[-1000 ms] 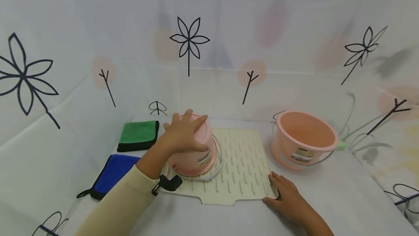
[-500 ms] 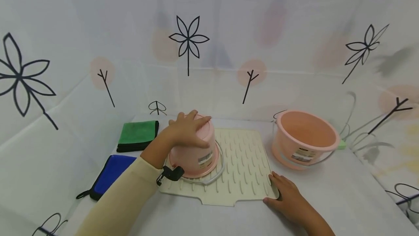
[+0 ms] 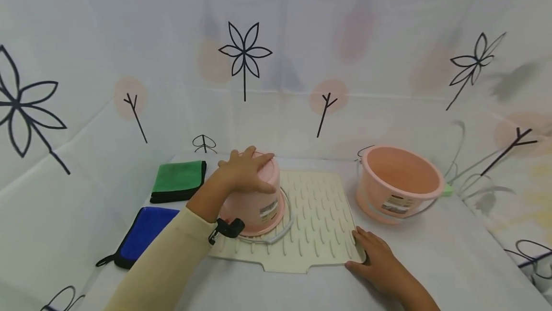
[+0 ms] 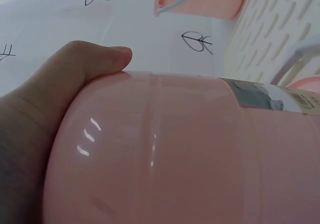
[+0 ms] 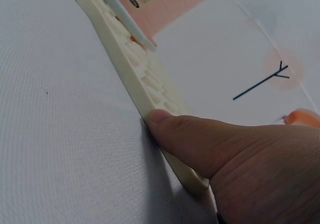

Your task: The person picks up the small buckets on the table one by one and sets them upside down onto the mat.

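Note:
A pink bucket (image 3: 252, 210) stands upside down on the left part of a cream ribbed drainboard (image 3: 319, 215). My left hand (image 3: 243, 172) grips its base from above, fingers spread over the top and thumb on the side. In the left wrist view the thumb (image 4: 107, 59) presses near the base's edge. The bucket's grey handle (image 3: 276, 236) lies around its rim on the board. My right hand (image 3: 377, 256) holds the board's near right corner. In the right wrist view the right thumb (image 5: 175, 129) presses the board's front edge, while the other fingers are hidden.
A second pink bucket (image 3: 398, 181) stands upright right of the board. A green cloth (image 3: 178, 177) and a blue cloth (image 3: 148, 229), both black-edged, lie on the left. White patterned sheeting (image 3: 284, 62) rises behind the table. A small green item (image 3: 447, 190) sits behind the upright bucket.
The upside-down bucket has shifted slightly right and come to sit flatter on the drainboard, its label showing more, with the left hand on it throughout. The right hand has stayed at the corner.

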A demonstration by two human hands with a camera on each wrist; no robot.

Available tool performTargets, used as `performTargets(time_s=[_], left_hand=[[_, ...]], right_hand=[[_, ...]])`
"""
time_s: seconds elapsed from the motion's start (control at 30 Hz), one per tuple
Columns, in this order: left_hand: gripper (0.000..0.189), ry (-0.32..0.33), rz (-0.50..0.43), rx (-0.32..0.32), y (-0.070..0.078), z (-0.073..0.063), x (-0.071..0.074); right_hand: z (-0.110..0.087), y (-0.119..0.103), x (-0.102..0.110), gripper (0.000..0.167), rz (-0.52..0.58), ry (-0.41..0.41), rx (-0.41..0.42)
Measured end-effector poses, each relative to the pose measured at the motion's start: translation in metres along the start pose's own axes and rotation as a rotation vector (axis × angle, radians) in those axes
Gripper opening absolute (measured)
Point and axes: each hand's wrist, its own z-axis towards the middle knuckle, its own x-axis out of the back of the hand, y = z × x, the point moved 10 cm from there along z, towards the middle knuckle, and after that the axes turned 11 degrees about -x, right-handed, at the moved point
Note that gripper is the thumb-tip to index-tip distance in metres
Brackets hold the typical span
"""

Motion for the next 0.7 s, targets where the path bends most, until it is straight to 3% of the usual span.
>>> performTargets(time_s=[0.17,0.27,0.33,0.4,0.53,0.63,0.7], left_hand=[[0.097,-0.002,-0.007,-0.009,0.0,0.0,0.001],[0.09,0.059,-0.011,-0.039,0.0,-0.002,0.006],[0.081,0.159,-0.06,-0.071,0.0,-0.005,0.014],[0.07,0.299,-0.157,-0.103,-0.002,-0.013,0.024],[0.055,0.588,-0.348,-0.103,-0.013,-0.045,0.042],[0.055,0.675,-0.38,-0.036,-0.024,-0.073,0.043],[0.059,0.657,-0.37,0.012,-0.032,-0.088,0.036]], right_hand=[[0.001,0.002,0.0,0.1,0.014,0.01,0.013],[0.0,0.002,0.0,0.1,0.006,0.011,0.017],[0.001,0.001,0.0,0.1,0.004,0.013,0.018],[0.001,0.002,0.001,0.1,0.004,0.013,0.018],[0.001,0.002,0.001,0.1,0.009,0.004,0.015],[0.0,0.001,0.001,0.102,0.008,-0.002,0.014],[0.0,0.001,0.001,0.102,0.011,0.002,0.016]])
